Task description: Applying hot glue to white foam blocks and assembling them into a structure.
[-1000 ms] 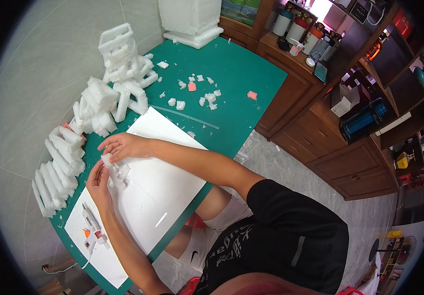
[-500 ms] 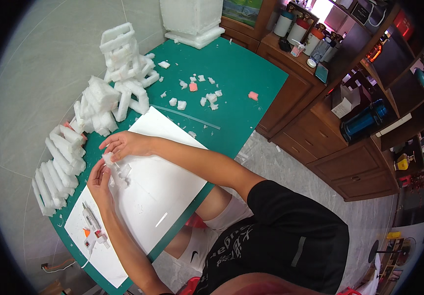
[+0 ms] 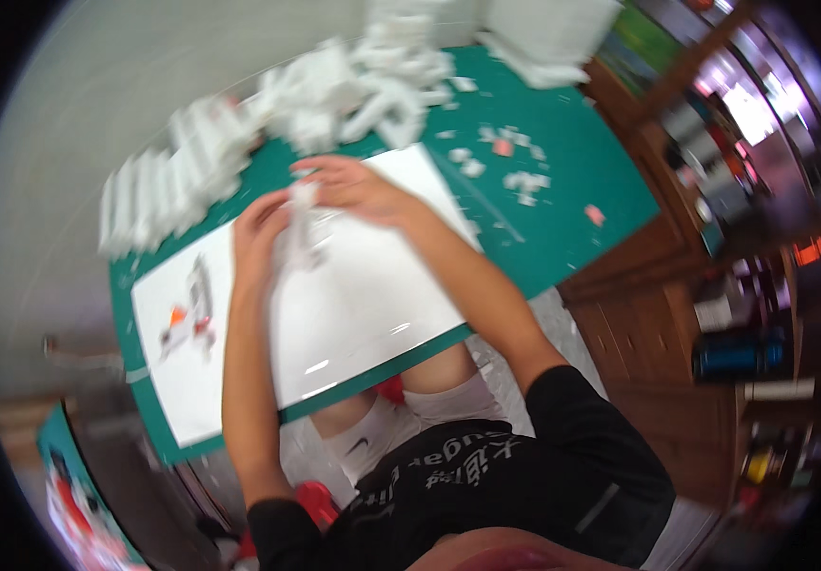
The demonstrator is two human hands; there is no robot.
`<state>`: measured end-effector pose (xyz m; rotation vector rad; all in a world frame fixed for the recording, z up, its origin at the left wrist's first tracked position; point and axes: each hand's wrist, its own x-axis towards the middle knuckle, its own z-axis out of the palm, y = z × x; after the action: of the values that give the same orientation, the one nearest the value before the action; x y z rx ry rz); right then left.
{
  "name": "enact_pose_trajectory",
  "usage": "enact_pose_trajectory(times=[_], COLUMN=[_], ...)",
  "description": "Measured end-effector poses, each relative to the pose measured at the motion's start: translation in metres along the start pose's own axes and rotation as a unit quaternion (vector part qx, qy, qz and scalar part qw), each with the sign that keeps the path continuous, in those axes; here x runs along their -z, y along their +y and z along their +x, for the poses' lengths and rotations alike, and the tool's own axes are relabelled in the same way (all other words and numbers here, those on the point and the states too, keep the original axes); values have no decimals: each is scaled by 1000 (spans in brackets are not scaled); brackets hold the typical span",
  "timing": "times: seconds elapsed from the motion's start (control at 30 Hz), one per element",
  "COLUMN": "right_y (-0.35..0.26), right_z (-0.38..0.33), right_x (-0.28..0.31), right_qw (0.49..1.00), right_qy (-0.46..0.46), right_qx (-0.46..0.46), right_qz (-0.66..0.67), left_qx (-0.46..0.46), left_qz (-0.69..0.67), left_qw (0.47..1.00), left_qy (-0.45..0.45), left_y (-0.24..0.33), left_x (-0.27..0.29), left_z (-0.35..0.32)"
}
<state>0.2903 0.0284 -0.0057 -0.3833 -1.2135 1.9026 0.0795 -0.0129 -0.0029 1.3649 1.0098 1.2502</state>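
A small white piece [image 3: 303,195] is held above the white sheet [image 3: 363,290], pinched narrowly between the fingers of the left hand [image 3: 263,221] and right hand [image 3: 346,186]; the exact fingertip contact is blurred. It is best steadied from both sides with light, even pressure, since soft material may be dented or torn by squeezing. The forearms are best kept clear of the glue gun [image 3: 201,297], which lies toward 7 to 8 o'clock from the piece and should be treated as hot.

One held piece is seen, though whether the pale material [image 3: 308,252] at its 6 o'clock is joined to it cannot be told. One sheet, one glue gun and one clear strip [image 3: 491,205], toward 3 o'clock, are counted on the green desk [image 3: 610,181]. Two pink bits [image 3: 596,215] lie between 2 and 3 o'clock, near several white crumbs [image 3: 527,183]. One large white block [image 3: 548,38] stands at 2 o'clock. The white bars [image 3: 165,190] at 9 o'clock and the heap [image 3: 320,90] at 12 are too blurred to be counted.
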Motion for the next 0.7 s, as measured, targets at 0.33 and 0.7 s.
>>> enact_pose_trajectory(times=[0.33, 0.7], right_y=[-5, -10], right_z=[-1, -2], right_x=[-12, -13], right_qw=[999, 999], right_qy=[-36, -34], right_qx=[-17, -12], right_qz=[13, 27], left_qx=[5, -7], left_qz=[-93, -117], left_qw=[996, 993], left_qy=[1, 13], left_y=[18, 20], left_x=[-3, -6], left_z=[-11, -8])
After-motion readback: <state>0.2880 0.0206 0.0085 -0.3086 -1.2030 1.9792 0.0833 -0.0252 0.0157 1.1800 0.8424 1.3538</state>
